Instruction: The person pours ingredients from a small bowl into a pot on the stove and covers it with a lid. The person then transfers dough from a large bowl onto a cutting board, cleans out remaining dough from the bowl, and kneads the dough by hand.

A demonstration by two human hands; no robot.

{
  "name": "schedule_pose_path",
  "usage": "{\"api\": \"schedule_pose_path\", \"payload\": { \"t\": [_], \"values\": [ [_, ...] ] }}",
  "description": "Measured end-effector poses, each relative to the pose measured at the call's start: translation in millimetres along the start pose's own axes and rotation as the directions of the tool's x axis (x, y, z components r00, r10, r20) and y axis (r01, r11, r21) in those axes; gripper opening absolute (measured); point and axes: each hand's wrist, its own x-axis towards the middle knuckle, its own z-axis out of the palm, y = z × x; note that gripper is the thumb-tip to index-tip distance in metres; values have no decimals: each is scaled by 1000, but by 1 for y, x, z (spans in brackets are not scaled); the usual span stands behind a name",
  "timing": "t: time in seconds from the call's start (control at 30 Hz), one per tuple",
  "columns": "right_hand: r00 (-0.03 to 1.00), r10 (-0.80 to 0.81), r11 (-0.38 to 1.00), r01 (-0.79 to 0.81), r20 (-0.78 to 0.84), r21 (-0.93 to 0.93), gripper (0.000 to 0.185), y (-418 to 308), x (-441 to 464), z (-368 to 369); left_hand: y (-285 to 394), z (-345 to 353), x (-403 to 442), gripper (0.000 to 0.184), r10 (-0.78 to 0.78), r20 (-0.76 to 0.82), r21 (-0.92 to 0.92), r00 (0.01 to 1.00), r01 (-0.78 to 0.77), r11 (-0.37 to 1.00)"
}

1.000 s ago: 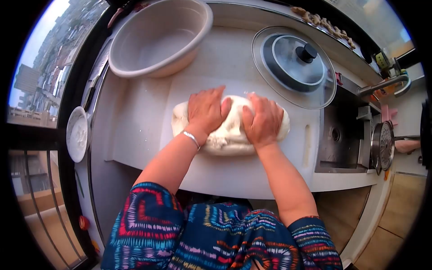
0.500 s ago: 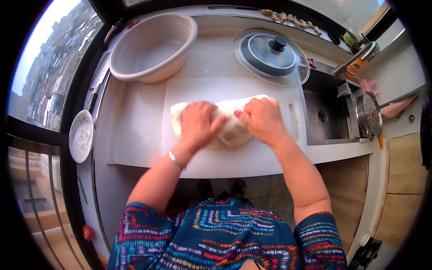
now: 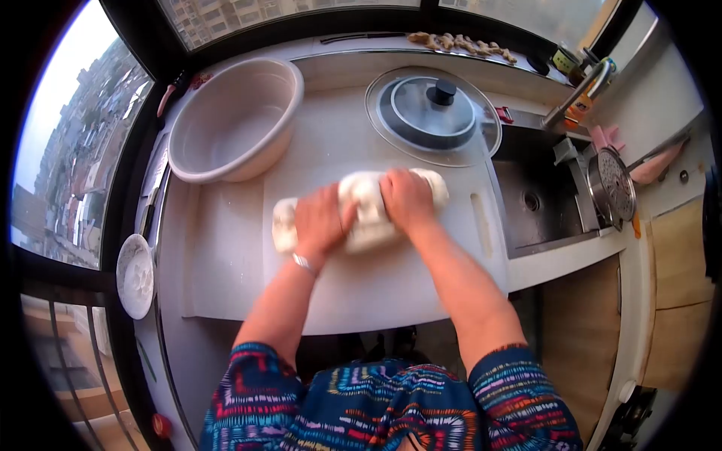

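Note:
A thick, pale roll of dough point(image 3: 368, 197) lies across the white board point(image 3: 361, 289), its right end a little farther back than its left. My left hand point(image 3: 322, 219) grips the dough near its left end, fingers over the top and thumb toward the middle. Right of centre, my right hand point(image 3: 407, 198) is closed over the dough, its fingers curled down. Both ends of the roll show beyond my hands. A band circles my left wrist.
A large basin point(image 3: 237, 120) stands at the back left. Behind the dough is a pan under a glass lid point(image 3: 434, 113). A sink point(image 3: 531, 199) is to the right. A bowl with white powder point(image 3: 136, 276) sits at the left edge. Ginger point(image 3: 462, 46) lies on the back ledge.
The dough has gone from a broad lump to a narrower, longer, slanted roll. My hands have shifted on it, and my right hand has curled closer to the middle. The view has also shifted.

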Motion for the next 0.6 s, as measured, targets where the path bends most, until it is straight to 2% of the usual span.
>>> {"api": "schedule_pose_path", "payload": {
  "t": [0.07, 0.1, 0.13, 0.17, 0.2, 0.27, 0.3, 0.33, 0.37, 0.4, 0.43, 0.47, 0.5, 0.53, 0.57, 0.6],
  "values": [
    [983, 99, 978, -125, 154, 169, 14, -18, 21, -22, 3, -34, 22, 43, -83, 95, -275, 992, 107, 956],
    [996, 69, 983, -78, 62, 165, 13, -29, 15, -36, 1, -36, 13, 40, 20, 8, -174, 1000, -19, 985],
    [999, 47, 986, -43, -16, 160, 12, -40, -6, -46, 10, -48, -2, 37, -2, 27, -147, 1000, 6, 989],
    [998, -25, 981, 35, -56, 192, 12, -44, -21, -54, 8, -39, -21, 35, 74, -147, -163, 986, -98, 982],
    [993, 89, 980, -101, 76, 174, 13, -43, -34, -44, 4, -24, -31, 34, 44, -60, -114, 997, -50, 992],
    [979, 136, 984, -152, 153, 97, 17, -29, -42, -23, 6, -6, -46, 34, 116, -212, 48, 970, -108, 993],
    [984, 132, 986, -143, 119, 87, 17, -20, -29, -19, 10, -10, -42, 42, -29, -10, 25, 1000, 29, 999],
    [967, 213, 882, -251, 137, 398, 21, -14, -30, -20, 8, -9, -47, 42, -19, -2, 23, 1000, 19, 1000],
    [948, 271, 679, -311, 166, 665, 27, -6, -26, -23, 2, -4, -45, 47, 1, -28, -19, 1000, -2, 1000],
    [953, 265, 689, -294, 147, 662, 27, 0, -17, -43, -4, 1, -37, 53, 20, -65, -63, 998, -24, 998],
    [993, 112, 850, -113, 34, 514, 32, 3, -16, -73, -12, 7, -36, 53, 22, -67, -65, 998, -27, 998],
    [997, -62, 942, 73, -44, 329, 38, 9, -16, -94, -22, 12, -35, 60, 26, -14, -225, 1000, -29, 974],
    [997, -62, 940, 73, -44, 333, 38, 20, -12, -103, -33, 15, -36, 67, 34, 36, -379, 999, -18, 925],
    [992, 106, 927, -126, 73, 354, 38, 34, -4, -112, -41, 16, -36, 67, 28, 36, -374, 999, -13, 927],
    [946, 264, 880, -315, 187, 354, 38, 48, 8, -119, -48, 16, -33, 72, 91, 149, -603, 985, 17, 798],
    [898, 374, 839, -434, 233, 328, 41, 66, 25, -119, -53, 12, -30, 77, 181, 239, -783, 954, 79, 617]
  ]
}}
